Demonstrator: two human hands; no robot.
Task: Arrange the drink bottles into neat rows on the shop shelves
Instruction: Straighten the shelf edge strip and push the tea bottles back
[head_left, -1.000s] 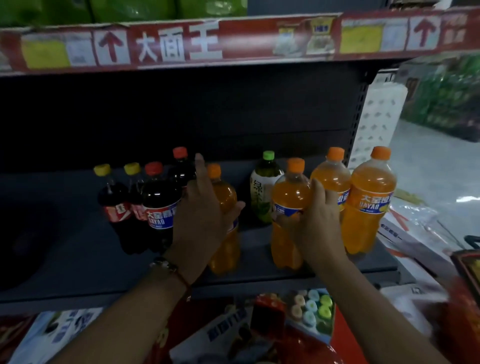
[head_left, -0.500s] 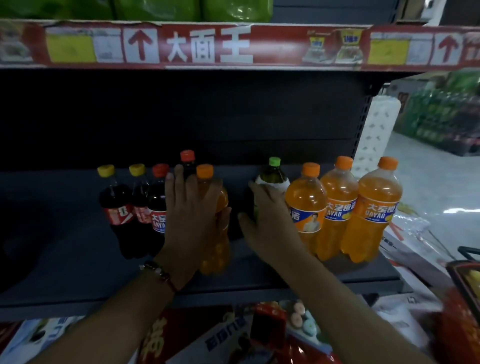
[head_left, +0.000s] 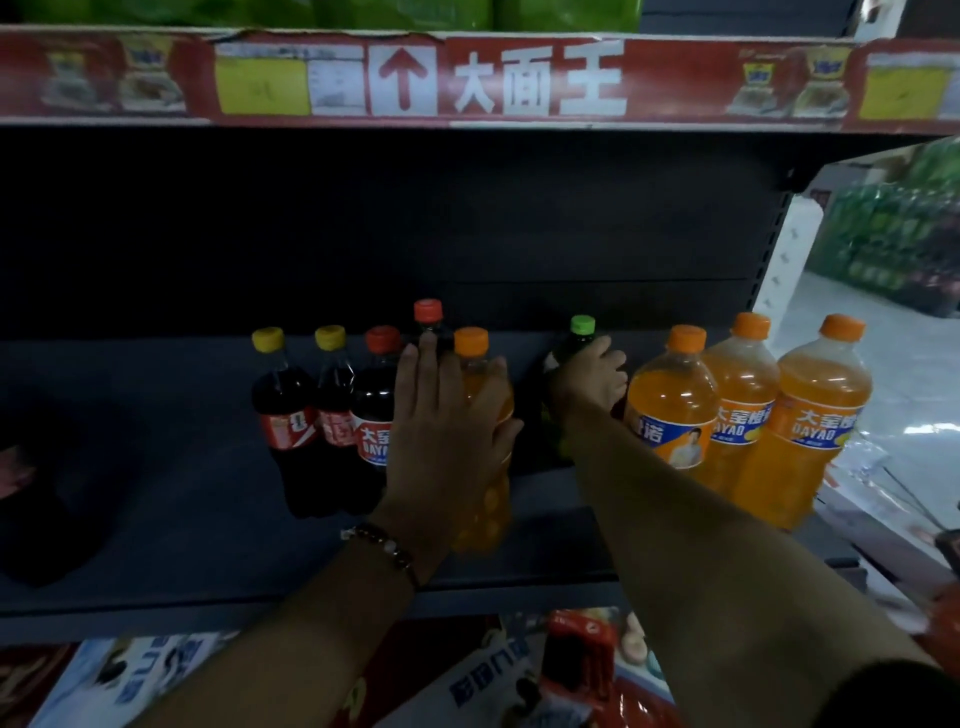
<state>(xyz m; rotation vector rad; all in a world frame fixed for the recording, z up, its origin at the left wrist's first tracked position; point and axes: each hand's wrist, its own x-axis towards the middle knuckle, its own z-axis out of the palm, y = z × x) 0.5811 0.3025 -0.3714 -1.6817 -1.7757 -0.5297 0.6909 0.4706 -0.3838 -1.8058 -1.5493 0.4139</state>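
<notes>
Both bare forearms reach forward and up from the bottom of the view. Left hand (head_left: 441, 431), bead bracelet at the wrist, is fingers-up with thumb spread to the right, wrapped round an upright bottle. Right hand (head_left: 592, 382) sits further in, fingers curled tight in a grip.

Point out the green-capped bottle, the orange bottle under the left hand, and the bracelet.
Green-capped bottle (head_left: 582, 325), head view, on its green cap.
Orange bottle (head_left: 471, 341), head view, on its orange cap above the left hand.
Bracelet (head_left: 385, 544), head view, on the beads across the left wrist.
</notes>
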